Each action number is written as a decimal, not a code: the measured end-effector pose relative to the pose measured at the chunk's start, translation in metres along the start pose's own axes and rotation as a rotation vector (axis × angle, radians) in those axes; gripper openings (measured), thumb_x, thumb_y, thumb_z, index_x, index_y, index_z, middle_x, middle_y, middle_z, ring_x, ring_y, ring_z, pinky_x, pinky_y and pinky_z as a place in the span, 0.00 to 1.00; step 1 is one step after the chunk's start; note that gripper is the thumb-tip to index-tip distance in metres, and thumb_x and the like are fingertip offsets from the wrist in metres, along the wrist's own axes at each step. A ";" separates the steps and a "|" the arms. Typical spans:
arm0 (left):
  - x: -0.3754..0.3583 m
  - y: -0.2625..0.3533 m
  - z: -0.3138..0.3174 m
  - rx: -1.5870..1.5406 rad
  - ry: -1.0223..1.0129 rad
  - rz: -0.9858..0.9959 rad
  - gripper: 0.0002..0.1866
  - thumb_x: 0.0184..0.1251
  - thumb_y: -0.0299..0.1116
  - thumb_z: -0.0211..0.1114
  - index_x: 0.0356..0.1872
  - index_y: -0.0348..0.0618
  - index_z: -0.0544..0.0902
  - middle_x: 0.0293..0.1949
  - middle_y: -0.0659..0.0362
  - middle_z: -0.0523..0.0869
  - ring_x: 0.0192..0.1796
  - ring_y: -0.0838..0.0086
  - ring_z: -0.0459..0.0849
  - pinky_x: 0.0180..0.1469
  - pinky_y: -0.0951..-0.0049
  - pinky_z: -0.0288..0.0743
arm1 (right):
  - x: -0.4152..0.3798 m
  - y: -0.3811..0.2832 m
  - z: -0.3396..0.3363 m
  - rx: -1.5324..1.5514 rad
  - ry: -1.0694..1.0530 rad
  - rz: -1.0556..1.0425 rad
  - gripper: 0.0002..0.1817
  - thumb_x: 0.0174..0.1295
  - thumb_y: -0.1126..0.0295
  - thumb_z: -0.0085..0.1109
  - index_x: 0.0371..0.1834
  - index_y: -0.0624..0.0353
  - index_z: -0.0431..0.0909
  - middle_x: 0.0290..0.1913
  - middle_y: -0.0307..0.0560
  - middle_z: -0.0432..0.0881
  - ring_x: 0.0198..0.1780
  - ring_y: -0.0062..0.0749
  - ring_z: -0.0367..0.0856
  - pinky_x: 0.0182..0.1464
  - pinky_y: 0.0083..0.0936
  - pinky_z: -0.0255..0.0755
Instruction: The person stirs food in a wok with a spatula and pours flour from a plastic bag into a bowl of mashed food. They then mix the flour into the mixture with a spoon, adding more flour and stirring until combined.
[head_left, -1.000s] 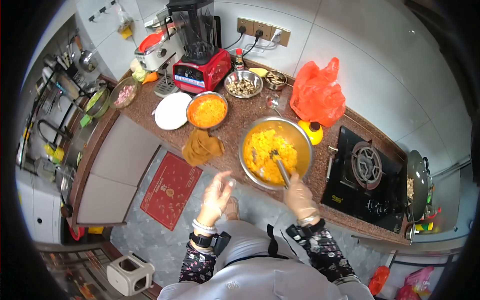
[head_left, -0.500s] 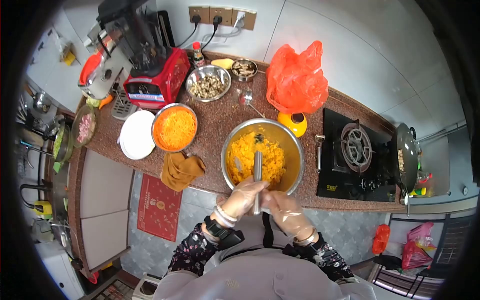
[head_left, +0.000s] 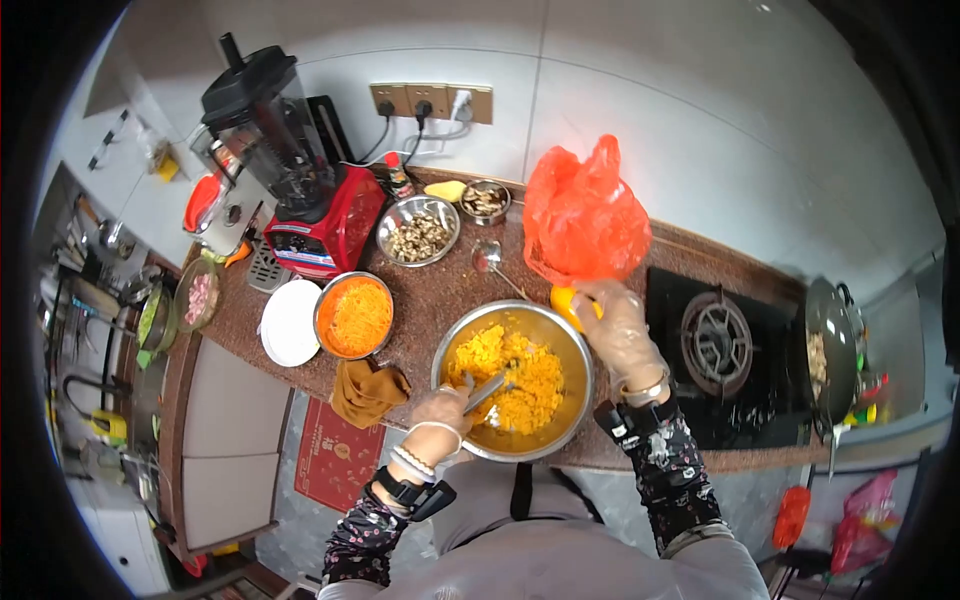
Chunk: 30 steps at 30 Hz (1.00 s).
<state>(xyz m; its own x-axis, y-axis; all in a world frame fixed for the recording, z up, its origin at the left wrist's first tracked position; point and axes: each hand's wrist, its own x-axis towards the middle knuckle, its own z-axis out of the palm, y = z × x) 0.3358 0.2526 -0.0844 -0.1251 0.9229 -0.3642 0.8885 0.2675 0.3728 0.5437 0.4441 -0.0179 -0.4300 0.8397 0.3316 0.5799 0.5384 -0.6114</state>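
Observation:
My left hand (head_left: 438, 410), in a clear plastic glove, grips the handle of a metal utensil (head_left: 487, 388) at the near left rim of a large steel bowl (head_left: 585, 385). The utensil slants into the bowl, its working end sunk in yellow-orange shredded food (head_left: 530, 390). My right hand (head_left: 615, 330), gloved too, reaches past the bowl's right side with fingers stretched forward. It overlaps a round yellow container (head_left: 568, 303) at the far right rim and covers much of it. Just beyond the fingertips stands a red plastic bag (head_left: 585, 215).
Left of the bowl are shredded carrot in a steel bowl (head_left: 358, 318), a white dish (head_left: 288, 325) and a brown cloth (head_left: 368, 392). Chopped mushrooms (head_left: 418, 238), a ladle (head_left: 488, 258) and a red blender (head_left: 325, 230) stand behind. At right is a gas stove (head_left: 716, 345) with a wok (head_left: 835, 340).
My hands have parted. The left has moved left with the utensil, which tilts from upright to slanting. The right has moved forward and right to the yellow container. The view has shifted.

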 end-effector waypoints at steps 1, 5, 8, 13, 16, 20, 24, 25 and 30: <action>-0.001 0.004 -0.010 0.016 0.020 -0.005 0.16 0.58 0.39 0.64 0.45 0.41 0.81 0.43 0.45 0.83 0.49 0.53 0.82 0.50 0.56 0.76 | 0.017 0.010 0.000 -0.055 0.060 -0.016 0.13 0.59 0.66 0.61 0.40 0.66 0.82 0.42 0.62 0.82 0.44 0.55 0.81 0.50 0.41 0.75; 0.009 0.017 -0.064 0.009 0.026 0.042 0.27 0.62 0.40 0.62 0.61 0.36 0.73 0.52 0.42 0.80 0.56 0.51 0.78 0.58 0.58 0.73 | 0.081 0.056 0.013 -0.498 0.231 -0.098 0.22 0.58 0.62 0.61 0.46 0.72 0.79 0.46 0.64 0.81 0.53 0.54 0.78 0.64 0.43 0.65; 0.056 0.040 -0.094 -0.018 0.189 0.531 0.25 0.68 0.37 0.58 0.63 0.38 0.70 0.57 0.42 0.77 0.59 0.50 0.76 0.62 0.56 0.70 | 0.119 0.072 0.047 -0.837 -0.117 -0.201 0.25 0.55 0.64 0.63 0.54 0.67 0.76 0.55 0.61 0.77 0.63 0.50 0.70 0.71 0.44 0.57; 0.207 0.126 -0.106 0.451 0.250 1.028 0.22 0.75 0.42 0.48 0.65 0.47 0.72 0.66 0.55 0.72 0.72 0.61 0.64 0.76 0.54 0.48 | 0.106 0.032 0.099 -1.184 -0.544 0.240 0.22 0.66 0.58 0.51 0.61 0.54 0.72 0.59 0.55 0.77 0.62 0.42 0.74 0.62 0.43 0.66; 0.281 0.119 -0.107 0.666 0.221 0.783 0.24 0.71 0.40 0.49 0.68 0.54 0.69 0.63 0.58 0.74 0.65 0.65 0.69 0.70 0.48 0.54 | 0.098 0.078 0.053 -0.623 -0.624 -0.001 0.17 0.68 0.57 0.50 0.53 0.52 0.79 0.47 0.51 0.85 0.52 0.42 0.82 0.51 0.41 0.73; 0.338 0.071 -0.093 0.495 0.299 0.596 0.28 0.69 0.30 0.47 0.71 0.54 0.64 0.41 0.53 0.87 0.41 0.64 0.86 0.58 0.53 0.65 | 0.066 0.119 0.010 -0.889 -0.509 0.126 0.16 0.68 0.54 0.47 0.38 0.51 0.81 0.33 0.46 0.86 0.40 0.44 0.85 0.42 0.40 0.75; 0.322 0.052 -0.082 0.297 0.559 0.755 0.24 0.65 0.33 0.57 0.63 0.47 0.70 0.44 0.51 0.81 0.42 0.60 0.84 0.57 0.53 0.64 | 0.061 0.114 -0.006 -0.705 -0.299 0.246 0.19 0.65 0.51 0.52 0.37 0.56 0.82 0.36 0.51 0.84 0.43 0.49 0.82 0.46 0.40 0.75; 0.322 0.050 -0.079 0.244 0.635 0.767 0.23 0.63 0.34 0.59 0.60 0.45 0.72 0.45 0.51 0.80 0.42 0.59 0.83 0.57 0.53 0.64 | 0.069 0.101 0.001 -0.671 -0.182 0.169 0.19 0.64 0.51 0.52 0.37 0.56 0.82 0.36 0.52 0.83 0.43 0.49 0.82 0.47 0.40 0.75; 0.322 0.051 -0.076 -0.151 0.847 0.578 0.17 0.54 0.32 0.70 0.42 0.43 0.74 0.39 0.52 0.80 0.38 0.55 0.81 0.50 0.53 0.68 | 0.130 0.114 0.094 -0.693 0.178 0.129 0.20 0.58 0.54 0.60 0.44 0.59 0.80 0.46 0.54 0.81 0.52 0.47 0.78 0.56 0.39 0.71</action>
<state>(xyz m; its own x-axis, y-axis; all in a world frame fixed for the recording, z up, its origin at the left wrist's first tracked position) 0.3076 0.5844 -0.1174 -0.0189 0.7985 0.6017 0.8543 -0.2997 0.4246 0.4890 0.6076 -0.1121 -0.2436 0.8664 0.4359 0.9490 0.3056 -0.0771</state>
